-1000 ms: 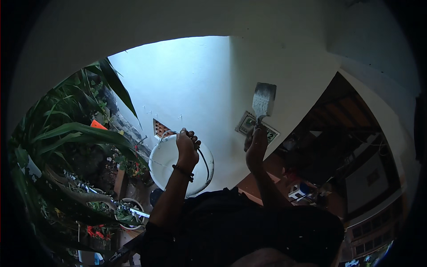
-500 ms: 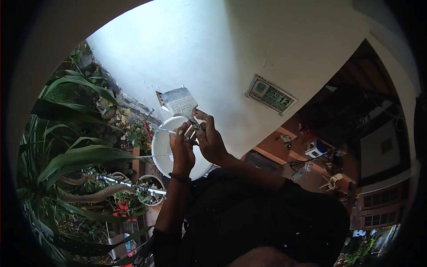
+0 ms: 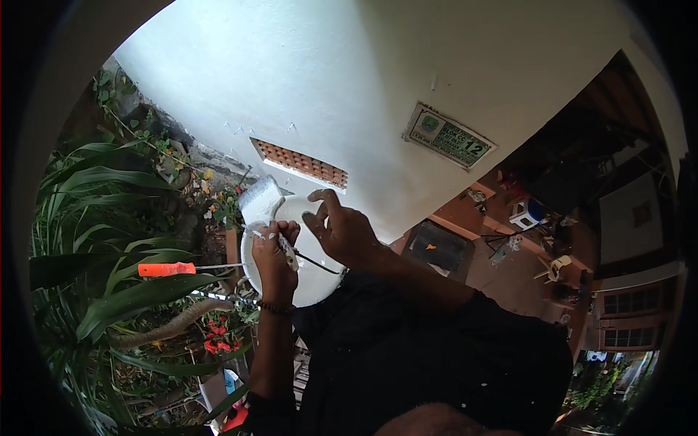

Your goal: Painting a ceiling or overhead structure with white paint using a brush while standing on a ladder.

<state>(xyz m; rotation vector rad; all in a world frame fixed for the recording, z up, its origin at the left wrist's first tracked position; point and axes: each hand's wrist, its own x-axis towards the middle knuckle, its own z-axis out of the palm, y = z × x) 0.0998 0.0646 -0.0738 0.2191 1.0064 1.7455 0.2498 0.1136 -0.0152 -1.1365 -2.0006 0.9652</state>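
Note:
My left hand (image 3: 273,254) is closed around the handle of a wide paintbrush (image 3: 260,202), whose pale, white-smeared head points up and to the left. Just to its right, my right hand (image 3: 349,234) is off the brush, with its thumb and forefinger curved apart and nothing seen between them. Beneath both hands is a round white bucket (image 3: 320,285), partly hidden by them. An orange-handled tool (image 3: 167,269) with a thin metal shaft reaches the bucket's left side. A thin black curved piece (image 3: 318,263) shows across the bucket.
A white wall (image 3: 305,80) rises ahead, with a brick-red vent grille (image 3: 302,163) and a green-and-white plaque (image 3: 449,136). Long-leaved plants (image 3: 109,254) crowd the left. On the right are a dark mat (image 3: 438,248), brown steps and a small white-and-blue stool (image 3: 527,214).
The paintbrush has come down and left in my left hand, uncovering the vent grille. My right hand has let go of it and opened. The orange handle has come into sight.

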